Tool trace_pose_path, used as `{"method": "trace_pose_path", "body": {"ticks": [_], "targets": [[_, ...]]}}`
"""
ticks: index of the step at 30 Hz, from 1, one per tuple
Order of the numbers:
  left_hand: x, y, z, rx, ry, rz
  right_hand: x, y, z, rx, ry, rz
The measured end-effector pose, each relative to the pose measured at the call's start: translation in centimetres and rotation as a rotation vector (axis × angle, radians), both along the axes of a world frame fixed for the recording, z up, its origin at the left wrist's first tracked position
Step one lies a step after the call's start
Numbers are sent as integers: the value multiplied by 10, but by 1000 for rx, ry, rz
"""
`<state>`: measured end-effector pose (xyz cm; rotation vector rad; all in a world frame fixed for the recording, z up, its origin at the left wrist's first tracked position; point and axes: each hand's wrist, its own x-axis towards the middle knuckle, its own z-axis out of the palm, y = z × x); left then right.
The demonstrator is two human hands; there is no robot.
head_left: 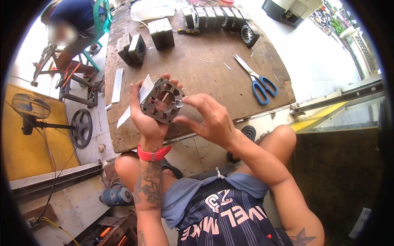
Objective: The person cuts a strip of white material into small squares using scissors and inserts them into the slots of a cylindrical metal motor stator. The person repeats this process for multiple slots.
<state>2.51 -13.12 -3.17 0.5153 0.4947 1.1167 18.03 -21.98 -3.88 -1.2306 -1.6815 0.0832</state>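
Note:
My left hand (148, 129) is wrapped around a square stator core (166, 117) of stacked metal, with a round bore and slots facing up. A white sheet piece (146, 88) stands up between that hand's fingers and the core's left side. At the core's right edge, a small curled pale strip (179, 104) sits in or against a slot. My right hand (215, 122) is beside that edge, thumb and forefinger apart, the forefinger's tip close to the strip. Whether it touches the strip is hard to tell.
Blue-handled scissors (257, 80) lie open on the wooden table (197, 76). White strips (117, 85) lie left of my hands. More stator cores (161, 33), a row of them (213, 18) and a screwdriver (188, 31) sit farther back. A person (78, 20) works at far left.

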Motion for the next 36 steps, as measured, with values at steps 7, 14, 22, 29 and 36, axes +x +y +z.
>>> {"method": "trace_pose_path", "body": {"ticks": [7, 14, 22, 29, 36], "targets": [[-20, 16, 8, -142, -190, -278, -6, -7, -8, 98, -244, 63], [-18, 14, 8, -88, -49, -335, -4, -10, -9, 101, -263, 60], [-18, 15, 13, -116, -20, -315, -5, -10, -11, 118, -196, 59], [-19, 12, 19, -142, 51, -307, -5, -21, -14, -4, 24, 68], [-17, 10, 18, -137, 80, -308, -10, -19, -5, 41, -84, 82]]}}
